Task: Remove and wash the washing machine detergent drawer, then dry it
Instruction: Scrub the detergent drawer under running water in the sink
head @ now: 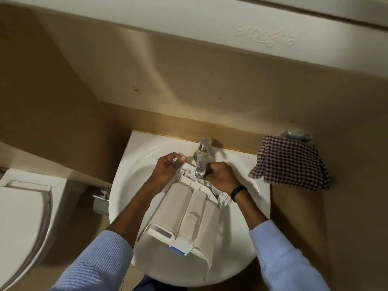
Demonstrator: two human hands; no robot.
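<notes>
drawer: the cream detergent drawer (189,215) is flipped underside-up over the white sink (134,164), far end tucked under the tap, near end with the blue tab (177,249) pointing back at 6 o'clock

left hand: the left hand (168,169) is curled round the drawer's far left corner, about 11 o'clock from the drawer's middle, thumb and fingertips pinched on the edge

right hand: the right hand (221,175) is closed on the far right corner, roughly 1 o'clock, just beside the water; black band (238,192) on that wrist

tap: chrome tap (204,150) at 12 o'clock of the basin, stream (200,168) running and hitting the drawer's far end between both hands

cloth: checked cloth (290,162) hanging from a wall hook at 3 o'clock, just past the sink rim

toilet: white toilet lid (19,211) over at 9 o'clock, well apart from the sink

sleeves: light blue ribbed sleeves (100,261) pushed up on both forearms
</notes>
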